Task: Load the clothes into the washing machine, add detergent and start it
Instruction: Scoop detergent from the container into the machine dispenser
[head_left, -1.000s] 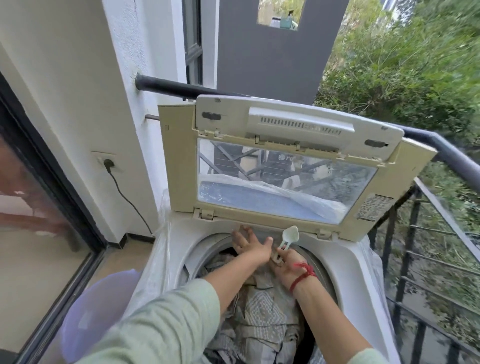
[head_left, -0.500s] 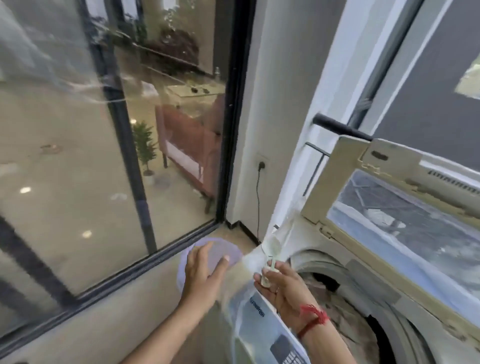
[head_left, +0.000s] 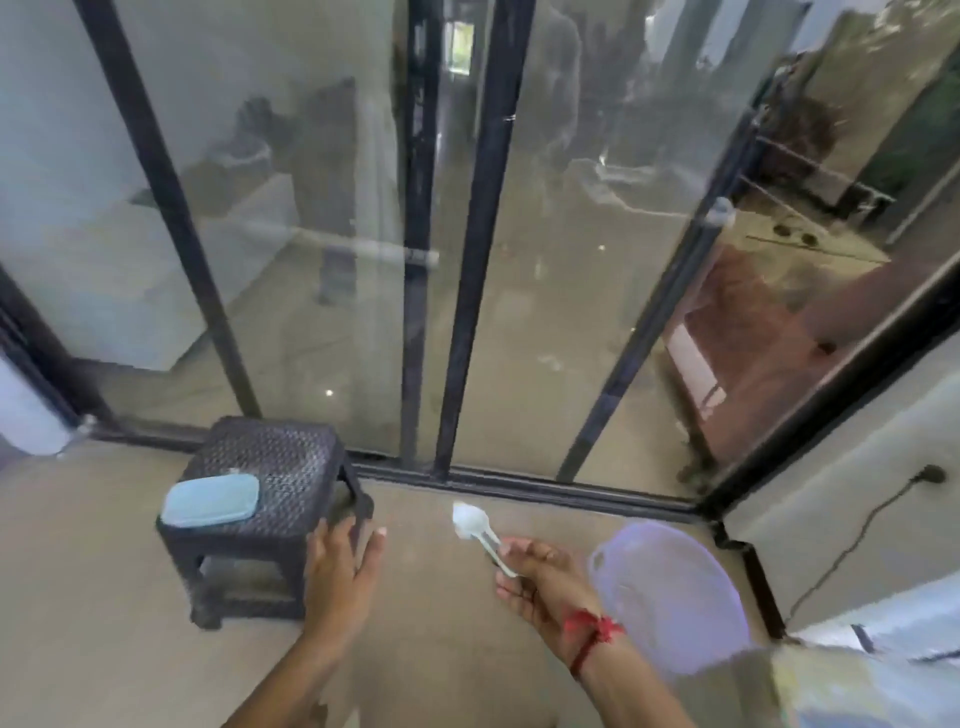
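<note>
Head view, looking down on a balcony floor (head_left: 104, 597); places given by clock face from the picture's centre.

- Left hand (head_left: 337, 577), 7 o'clock: fingers straight and spread, holding nothing. It lies against the near right corner of the stool; contact cannot be told.
- Right hand (head_left: 535, 577), 6 o'clock: pinches the handle of a white plastic scoop (head_left: 470, 519), bowl pointing to 11 o'clock. Whether the bowl holds powder cannot be told. Red thread (head_left: 592, 631) on the wrist. The hands are apart.
- Stool (head_left: 280, 462), 8 o'clock: dark, woven pattern, standing on the floor.
- Lidded box (head_left: 210, 500), blue top, on the stool's near left part; possibly the detergent, unconfirmed.
- Basin (head_left: 670, 592), 5 o'clock: pale lilac, on the floor just beside the right wrist.
- Washing machine (head_left: 883, 686), 4 o'clock: only a blurred, plastic-covered corner at the frame's edge. Drum, clothes and controls are out of view.
- Wall plug (head_left: 932, 474) with cable, between 3 and 4 o'clock.
- Sliding glass doors (head_left: 571, 260), 9 through 2 o'clock.

Progress, as judged: loading cannot be checked here. The scoop in hand and the reach toward the stool suggest the detergent step is under way. Dosing the machine, closing the lid and starting appear still to come.
</note>
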